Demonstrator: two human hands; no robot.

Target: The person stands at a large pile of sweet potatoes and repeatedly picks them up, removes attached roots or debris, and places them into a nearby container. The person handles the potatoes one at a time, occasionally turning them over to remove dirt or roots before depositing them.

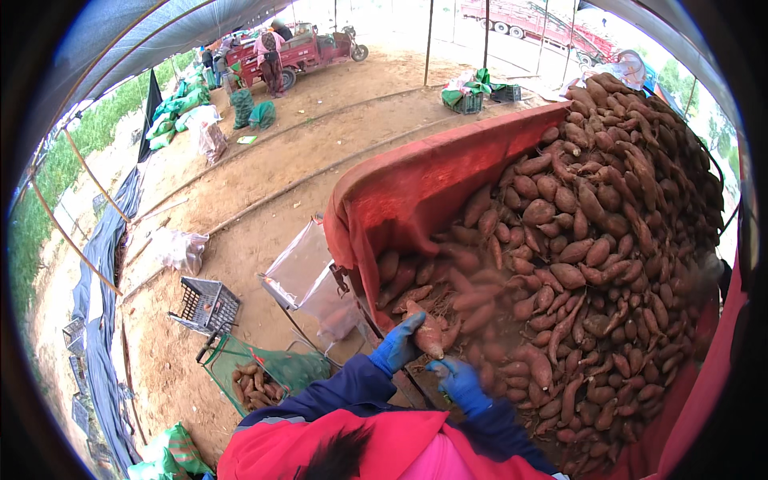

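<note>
My left hand, in a blue glove, grips a large sweet potato over the near left corner of a red cart bed. Just to its right, my right hand, also gloved in blue, has its fingers curled in. Whatever those fingers may hold is hidden. A big heap of reddish-brown sweet potatoes fills the cart and climbs toward the far right. Beside my left forearm, a green mesh bag hangs with its mouth spread, and some sweet potatoes lie in it.
A clear plastic bag hangs on a metal frame against the cart's left side. Left of it, a black crate sits on the dirt. Filled green sacks, a red three-wheeled cart and a person are farther back.
</note>
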